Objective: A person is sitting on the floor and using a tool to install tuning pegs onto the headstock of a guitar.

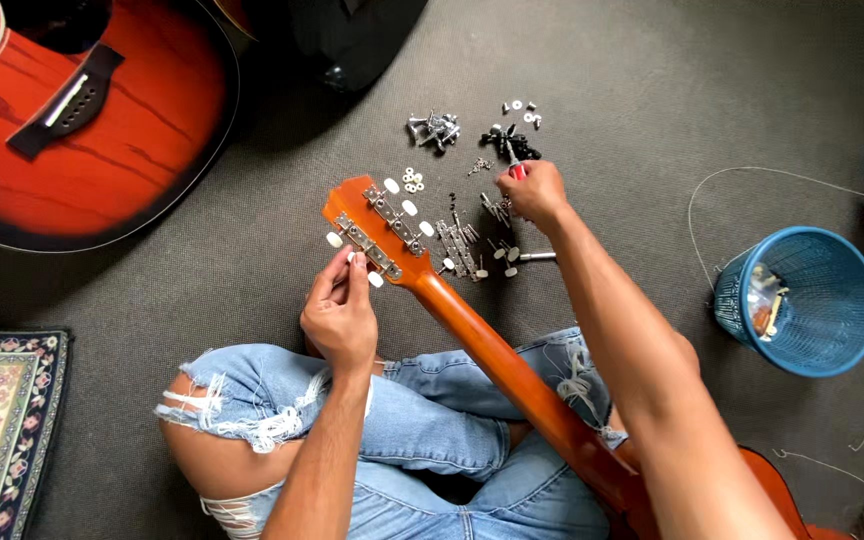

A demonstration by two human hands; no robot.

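Note:
An orange guitar neck [492, 350] lies across my lap, back side up, with its headstock [372, 228] pointing away from me. Two metal tuner strips with white knobs run along the headstock. My left hand [340, 310] pinches a white tuner knob [352, 258] at the headstock's left edge. My right hand [532, 190] reaches out over the carpet and holds a small red-handled screwdriver [514, 160] among loose tuner parts [472, 245], screws and white washers [412, 180].
A red sunburst acoustic guitar [82, 120] lies at the top left. A blue mesh waste basket [802, 300] stands at the right, with loose guitar strings [752, 175] curling around it. A patterned rug [2, 420] is at the lower left. Grey carpet covers the floor.

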